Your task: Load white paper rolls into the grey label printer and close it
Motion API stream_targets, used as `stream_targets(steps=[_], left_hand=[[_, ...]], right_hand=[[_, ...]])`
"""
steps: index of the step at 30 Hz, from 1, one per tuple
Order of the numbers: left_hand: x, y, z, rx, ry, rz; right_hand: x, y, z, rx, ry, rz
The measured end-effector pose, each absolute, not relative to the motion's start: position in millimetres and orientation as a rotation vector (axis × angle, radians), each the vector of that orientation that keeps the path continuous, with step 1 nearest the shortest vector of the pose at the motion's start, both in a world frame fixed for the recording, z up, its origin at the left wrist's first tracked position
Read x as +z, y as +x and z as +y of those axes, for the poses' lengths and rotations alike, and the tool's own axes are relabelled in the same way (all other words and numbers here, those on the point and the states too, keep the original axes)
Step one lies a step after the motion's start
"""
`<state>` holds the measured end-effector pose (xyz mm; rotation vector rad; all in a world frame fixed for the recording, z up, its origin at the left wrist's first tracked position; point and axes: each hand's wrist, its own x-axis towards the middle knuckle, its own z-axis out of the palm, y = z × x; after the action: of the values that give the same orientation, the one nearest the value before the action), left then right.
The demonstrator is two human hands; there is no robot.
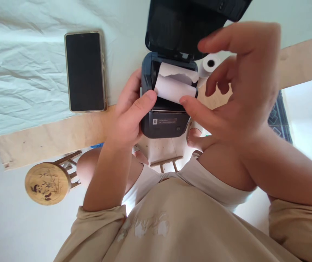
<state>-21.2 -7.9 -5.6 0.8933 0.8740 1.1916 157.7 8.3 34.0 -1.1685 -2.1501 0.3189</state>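
A small dark portable label printer (pixel 161 125) is held up over the table's front edge, its black lid (pixel 176 29) swung back. Inside lies a white paper roll (pixel 173 87), tilted in the compartment, with a torn, loose end at the top. My left hand (pixel 130 112) grips the printer's left side, the thumb at the roll's left end. The thumb of my right hand (pixel 245 80) touches the roll's lower right edge. Its other fingers are spread apart and curved, off the paper. Behind the right fingers a second white paper roll (pixel 205 67) shows its dark core, partly hidden.
A smartphone (pixel 85 72) with a dark screen lies left on the pale green cloth (pixel 35 83). The table's bare wooden edge (pixel 54 136) runs below the cloth. A round wooden stool (pixel 48 183) stands at lower left. A dark patterned mat (pixel 280 120) is on the right.
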Motion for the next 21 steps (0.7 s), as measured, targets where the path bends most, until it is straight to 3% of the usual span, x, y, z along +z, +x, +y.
stream_targets(steps=[5, 14, 21], left_hand=[[-9.8, -23.2, -7.9, 1.224, 0.9, 0.838], [-8.1, -23.1, -9.5, 1.198, 0.918, 0.856], [-8.1, -22.5, -10.3, 1.185, 0.891, 0.857]], right_hand=[[35.4, 151.3, 6.4, 0.491, -1.359, -2.194], [28.2, 152.1, 7.8, 0.111, -1.164, -2.283], [32.4, 154.5, 3.9, 0.196, -1.141, -2.221]])
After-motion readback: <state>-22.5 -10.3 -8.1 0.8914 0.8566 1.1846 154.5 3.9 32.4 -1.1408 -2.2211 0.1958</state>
